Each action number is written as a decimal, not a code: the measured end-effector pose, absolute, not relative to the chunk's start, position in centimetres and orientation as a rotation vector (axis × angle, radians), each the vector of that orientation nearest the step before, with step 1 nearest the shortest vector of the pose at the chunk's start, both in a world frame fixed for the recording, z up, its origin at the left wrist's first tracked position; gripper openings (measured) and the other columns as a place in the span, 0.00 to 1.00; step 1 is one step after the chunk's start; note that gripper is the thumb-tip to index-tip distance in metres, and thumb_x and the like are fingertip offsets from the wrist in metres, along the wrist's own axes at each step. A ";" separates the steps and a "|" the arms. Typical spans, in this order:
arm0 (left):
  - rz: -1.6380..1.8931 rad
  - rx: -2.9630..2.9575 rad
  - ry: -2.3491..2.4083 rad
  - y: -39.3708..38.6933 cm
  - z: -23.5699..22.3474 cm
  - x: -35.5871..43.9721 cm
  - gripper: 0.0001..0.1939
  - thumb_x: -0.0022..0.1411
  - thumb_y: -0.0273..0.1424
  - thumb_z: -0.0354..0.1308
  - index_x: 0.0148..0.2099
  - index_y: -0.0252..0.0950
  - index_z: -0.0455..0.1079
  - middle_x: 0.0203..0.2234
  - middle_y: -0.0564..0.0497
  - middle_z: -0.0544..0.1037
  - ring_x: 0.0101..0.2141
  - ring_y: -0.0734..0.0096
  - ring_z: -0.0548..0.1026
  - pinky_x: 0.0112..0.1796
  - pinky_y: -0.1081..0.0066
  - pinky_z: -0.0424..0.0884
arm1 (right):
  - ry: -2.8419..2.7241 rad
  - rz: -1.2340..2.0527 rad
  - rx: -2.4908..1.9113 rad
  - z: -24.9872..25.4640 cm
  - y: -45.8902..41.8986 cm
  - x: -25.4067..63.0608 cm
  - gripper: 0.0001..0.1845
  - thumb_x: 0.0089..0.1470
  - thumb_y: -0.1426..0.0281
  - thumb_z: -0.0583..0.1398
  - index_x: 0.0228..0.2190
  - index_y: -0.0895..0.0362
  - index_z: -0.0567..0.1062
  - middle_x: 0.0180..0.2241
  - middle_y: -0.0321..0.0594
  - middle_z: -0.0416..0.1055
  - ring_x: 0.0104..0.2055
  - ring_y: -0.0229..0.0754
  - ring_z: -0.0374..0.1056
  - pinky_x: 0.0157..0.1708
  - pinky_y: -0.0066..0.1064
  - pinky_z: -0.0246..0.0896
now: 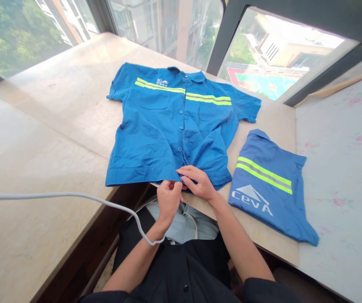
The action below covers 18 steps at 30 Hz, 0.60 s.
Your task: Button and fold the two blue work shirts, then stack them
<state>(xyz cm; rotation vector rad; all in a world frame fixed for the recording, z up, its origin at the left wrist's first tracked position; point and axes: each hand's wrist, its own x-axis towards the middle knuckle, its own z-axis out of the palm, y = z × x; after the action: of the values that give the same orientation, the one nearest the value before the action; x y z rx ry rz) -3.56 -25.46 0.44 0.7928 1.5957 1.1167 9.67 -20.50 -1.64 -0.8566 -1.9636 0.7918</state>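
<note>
A blue short-sleeved work shirt [155, 139] lies front up on the stone-like ledge, collar toward the window. Yellow-and-grey reflective bands cross its chest, and a white logo sits above one pocket. Its buttons run down the middle and look fastened down to near the hem. At the bottom of that button front, my left hand [169, 198] pinches the hem edge. My right hand [198, 181] is closed on the placket right beside it, fingertips almost meeting the left ones. Whatever lies between the fingertips is mostly covered.
On the right lies a folded blue shirt [263, 185] with a reflective band and "ceva" lettering. A grey-white cable [86, 195] crosses from the left to my left forearm. Windows [168, 29] border the ledge [54, 113] at the back; a flowered wall [342, 168] stands right.
</note>
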 end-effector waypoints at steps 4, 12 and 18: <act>1.063 1.133 1.606 -25.2 -0.1 -4.6 0.10 0.57 0.33 0.54 0.25 0.38 0.69 0.13 0.56 0.71 0.16 0.74 0.69 0.24 0.74 0.64 | -1.942 0.832 -0.807 -1.7 -20.5 10.1 0.17 0.63 0.74 0.55 0.50 0.55 0.77 0.48 0.48 0.76 0.50 0.44 0.73 0.51 0.38 0.70; 0.969 1.377 1.595 -24.8 -0.6 -6.2 0.13 0.58 0.32 0.55 0.21 0.39 0.67 0.15 0.51 0.73 0.21 0.70 0.70 0.31 0.72 0.66 | -1.940 0.826 -0.826 -1.9 -20.1 10.2 0.14 0.61 0.75 0.58 0.45 0.54 0.80 0.42 0.44 0.80 0.45 0.43 0.76 0.47 0.36 0.74; 0.972 1.404 1.592 -25.0 -0.9 -6.4 0.12 0.59 0.33 0.55 0.24 0.38 0.71 0.16 0.50 0.75 0.21 0.70 0.71 0.30 0.73 0.66 | -1.853 0.781 -0.894 -2.0 -20.4 9.9 0.11 0.60 0.75 0.60 0.38 0.53 0.82 0.38 0.41 0.81 0.40 0.41 0.78 0.41 0.33 0.76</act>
<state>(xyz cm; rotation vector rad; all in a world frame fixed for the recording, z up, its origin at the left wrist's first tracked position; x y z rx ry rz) -6.38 -25.02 -0.94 1.4041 1.5918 0.9725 9.92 -20.42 -2.03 -0.8942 -1.8534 0.7807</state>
